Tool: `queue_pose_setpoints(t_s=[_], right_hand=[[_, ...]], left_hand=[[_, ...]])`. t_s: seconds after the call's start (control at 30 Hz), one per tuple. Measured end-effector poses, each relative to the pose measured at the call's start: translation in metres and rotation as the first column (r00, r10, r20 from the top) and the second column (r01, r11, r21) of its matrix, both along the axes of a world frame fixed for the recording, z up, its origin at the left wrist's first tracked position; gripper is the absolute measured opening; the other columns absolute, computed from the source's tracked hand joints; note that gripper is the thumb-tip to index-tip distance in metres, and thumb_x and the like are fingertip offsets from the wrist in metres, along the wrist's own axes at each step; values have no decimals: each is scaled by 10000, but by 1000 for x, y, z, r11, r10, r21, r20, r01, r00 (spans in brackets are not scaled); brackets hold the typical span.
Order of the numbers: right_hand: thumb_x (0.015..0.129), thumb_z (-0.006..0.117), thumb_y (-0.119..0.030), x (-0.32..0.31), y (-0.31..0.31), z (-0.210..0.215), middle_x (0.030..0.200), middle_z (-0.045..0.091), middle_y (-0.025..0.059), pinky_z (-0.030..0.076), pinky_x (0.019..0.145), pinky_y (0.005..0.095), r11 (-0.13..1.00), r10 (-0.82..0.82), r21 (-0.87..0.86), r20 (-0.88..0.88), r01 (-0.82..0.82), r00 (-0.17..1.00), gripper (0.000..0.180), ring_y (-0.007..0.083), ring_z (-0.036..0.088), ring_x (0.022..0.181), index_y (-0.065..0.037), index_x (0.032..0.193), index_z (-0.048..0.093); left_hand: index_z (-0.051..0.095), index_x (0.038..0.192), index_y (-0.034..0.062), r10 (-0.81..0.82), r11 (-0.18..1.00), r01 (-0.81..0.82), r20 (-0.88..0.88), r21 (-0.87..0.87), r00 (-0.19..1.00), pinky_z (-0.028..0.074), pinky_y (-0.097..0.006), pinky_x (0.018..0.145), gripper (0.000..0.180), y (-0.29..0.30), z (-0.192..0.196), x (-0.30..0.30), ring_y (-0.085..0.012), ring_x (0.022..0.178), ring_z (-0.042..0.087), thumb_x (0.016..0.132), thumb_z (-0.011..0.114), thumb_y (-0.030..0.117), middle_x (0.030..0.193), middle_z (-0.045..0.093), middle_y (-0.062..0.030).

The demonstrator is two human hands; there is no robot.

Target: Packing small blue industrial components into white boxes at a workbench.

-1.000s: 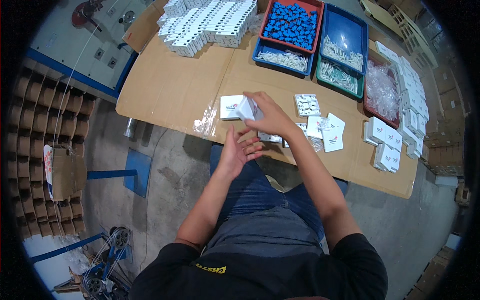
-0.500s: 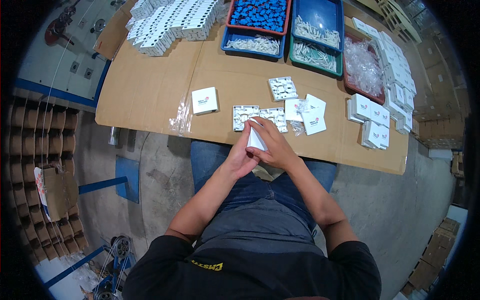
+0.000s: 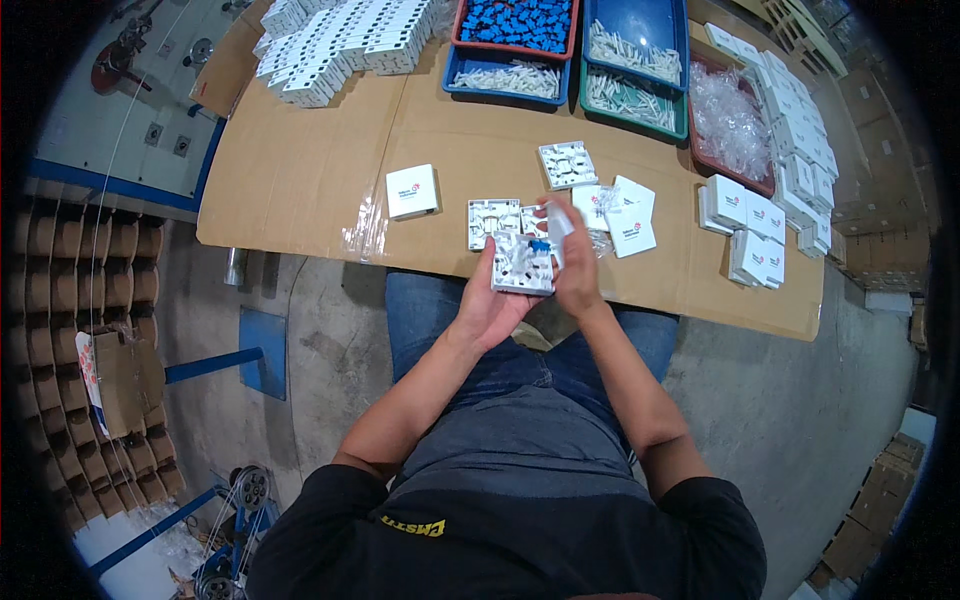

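Note:
My left hand (image 3: 487, 310) holds a small square white plastic box base (image 3: 520, 270) from below and the side, its moulded inside facing up with a blue piece (image 3: 538, 246) at its upper edge. A white square cover (image 3: 559, 227) is tilted in my right hand (image 3: 577, 278), just right of the base and apart from most of it. Another open white base (image 3: 492, 222) lies beyond my left hand, with one more partly behind my fingers. Farther back sits a third open base (image 3: 567, 165). Loose white covers (image 3: 632, 220) and a small clear bag (image 3: 600, 243) lie to the right.
A lidded white box (image 3: 411, 191) rests on the cardboard-covered table (image 3: 320, 190). Stacked white boxes (image 3: 340, 50) stand back left, more boxes (image 3: 745, 225) at the right. Trays hold blue pieces (image 3: 515, 25), white pins (image 3: 510, 82) and clear plastic bags (image 3: 735, 120).
The white box between my hands has come apart: my right hand has lifted the cover up and right, and the base's inside now shows in my left hand.

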State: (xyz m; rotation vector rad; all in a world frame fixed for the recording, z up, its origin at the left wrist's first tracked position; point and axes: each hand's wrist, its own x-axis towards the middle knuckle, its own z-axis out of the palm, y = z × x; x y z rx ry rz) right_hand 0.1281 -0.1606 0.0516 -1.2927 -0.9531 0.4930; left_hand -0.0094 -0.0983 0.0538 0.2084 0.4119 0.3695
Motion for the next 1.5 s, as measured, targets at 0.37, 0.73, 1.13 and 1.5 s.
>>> queue_pose_setpoints(t_s=[0.37, 0.73, 1.13, 1.5], right_hand=[[905, 746, -359, 2, 2, 14, 942, 681, 154, 525, 721, 377, 768, 50, -640, 80, 13, 996, 396, 258, 660, 832, 0, 1050, 664], [948, 694, -185, -31, 14, -13, 1054, 690, 119, 499, 805, 305, 907, -78, -405, 110, 117, 991, 310, 174, 638, 946, 40, 1156, 654], [963, 614, -64, -40, 19, 11, 1299, 646, 102, 497, 895, 301, 967, -61, -242, 93, 82, 994, 283, 202, 615, 1139, -5, 1236, 657], [974, 668, -178, 1, 3, 35, 1060, 717, 100, 519, 833, 291, 886, 28, -461, 135, 38, 990, 255, 152, 659, 994, -26, 1177, 695]], left_hand=[[428, 1488, 111, 111, 756, 59, -216, 651, 970, 501, -318, 988, 662, 9, -14, -6, -178, 1176, 593, 859, 515, -75, 1330, 571, -84], [493, 1373, 70, 432, 633, -149, -187, 760, 882, 421, -286, 1036, 560, -9, -3, 6, -150, 1174, 532, 846, 440, -110, 1252, 536, -49], [514, 1324, 62, 576, 534, -205, -175, 820, 799, 450, -294, 1021, 401, -13, 14, 9, -156, 1187, 543, 955, 513, -93, 1252, 563, -69], [413, 1381, 50, 733, 355, -248, -104, 901, 672, 412, -327, 1062, 535, 7, 6, -10, -209, 1226, 531, 873, 442, -115, 1271, 519, -112]])
